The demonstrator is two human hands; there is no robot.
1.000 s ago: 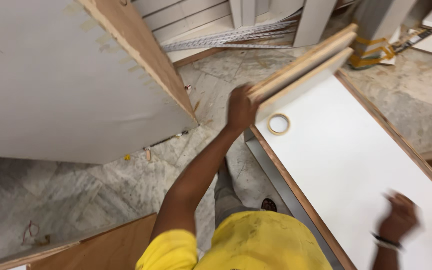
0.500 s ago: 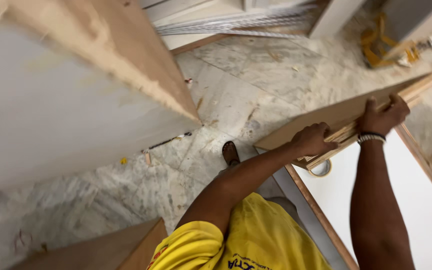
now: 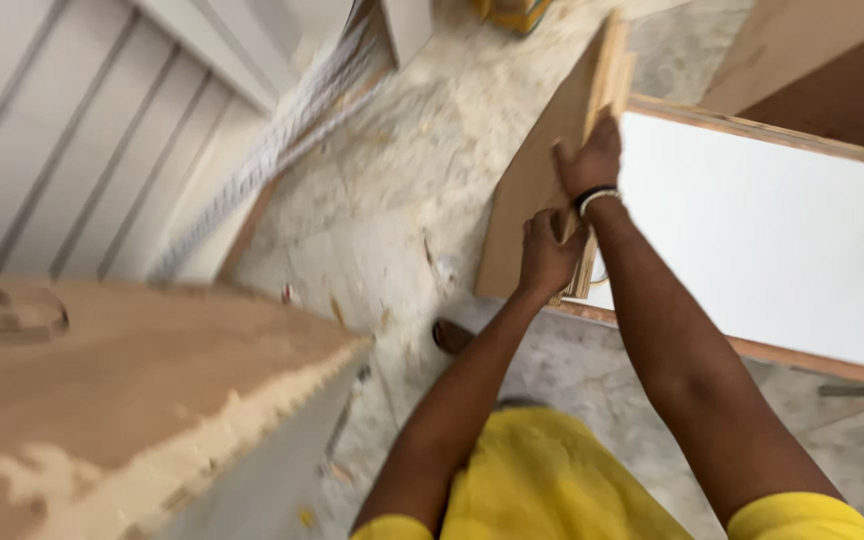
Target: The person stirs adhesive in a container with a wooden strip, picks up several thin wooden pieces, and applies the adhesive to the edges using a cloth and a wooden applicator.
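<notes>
At the far left, pale slatted panels lean in a row, their long ribs running up and away. Below them, a big plywood board fills the lower left corner, its brown face turned up and its near edge rough and chipped, with a pale laminate side beneath it. Past its corner lies the marbled stone floor, dusted with sawdust and small wood scraps; the toe of a dark shoe shows on it.

Near the middle, the left hand is closed around the lower end of a wooden panel that stands on edge, tilted, with its brown face toward the floor side. Just above it, the right hand, with a dark band at the wrist, grips the same panel's layered edge, fingers wrapped over it. Both arms reach up from yellow sleeves at the bottom of the view.

The panel's edge rests against the near left side of a white-topped counter rimmed in bare wood. At the upper right, another brown board sits beyond the white top.
</notes>
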